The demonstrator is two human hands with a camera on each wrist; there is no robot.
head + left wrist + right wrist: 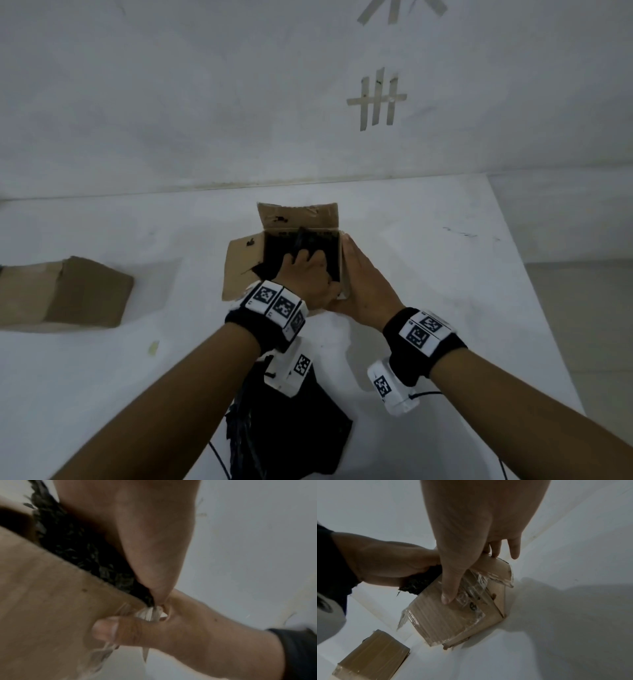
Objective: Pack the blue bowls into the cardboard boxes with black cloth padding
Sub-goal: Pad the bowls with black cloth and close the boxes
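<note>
Head view puts the left hand (305, 270) down inside the open brown cardboard box (245, 260), its fingers curled into the crumpled black cloth padding (274, 253) and pressing it in. The right hand (363, 277) lies flat, fingers straight, against that box's right wall, thumb on the near wall in the left wrist view, bracing it. No blue bowl shows in any view; whether one sits under the cloth in this box cannot be told. Nearer the person than the box, a second heap of black cloth (301, 435) lies on the white table (445, 291); well to the box's left lies another brown cardboard box (68, 298), closed and taped. Likely trouble: pushing hard could tip or slide the light box, or split its worn, tape-peeling corner (498, 582), if the bracing hand slips. Dark printing shows on the box's far inner wall and taped side, but it is too blurred to read. Grey tape strips (376, 99) on the wall beyond the box form marks, not legible words.
</note>
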